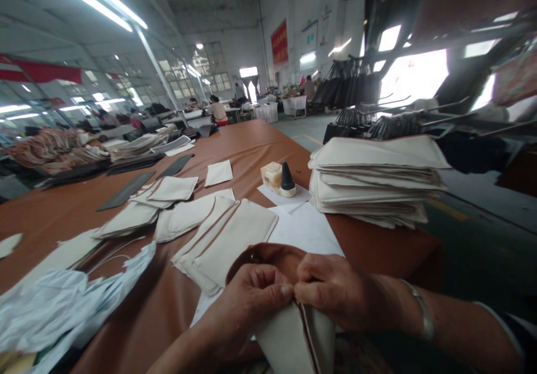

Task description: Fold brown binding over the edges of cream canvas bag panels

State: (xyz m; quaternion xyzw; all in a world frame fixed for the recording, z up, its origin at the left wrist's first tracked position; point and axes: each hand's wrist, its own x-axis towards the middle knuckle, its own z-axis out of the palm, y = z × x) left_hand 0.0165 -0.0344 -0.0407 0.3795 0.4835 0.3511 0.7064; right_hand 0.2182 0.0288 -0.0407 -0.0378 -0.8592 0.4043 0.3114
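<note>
At the near edge of the table, my left hand and my right hand meet, fingertips nearly touching. Both pinch the top edge of a cream leather panel with a brown seam down it. A curved brown leather band loops up behind my fingers; whether it is joined to the panel is hidden. Just beyond lie several cream panels with brown edging, fanned over white paper. A small pot with a black cone-shaped cap stands beside a yellowish block.
A tall stack of cream panels rises at the table's right edge. More cream pieces and dark strips lie left on the brown table cover. Crumpled pale cloth sits near left. A person is seated far back.
</note>
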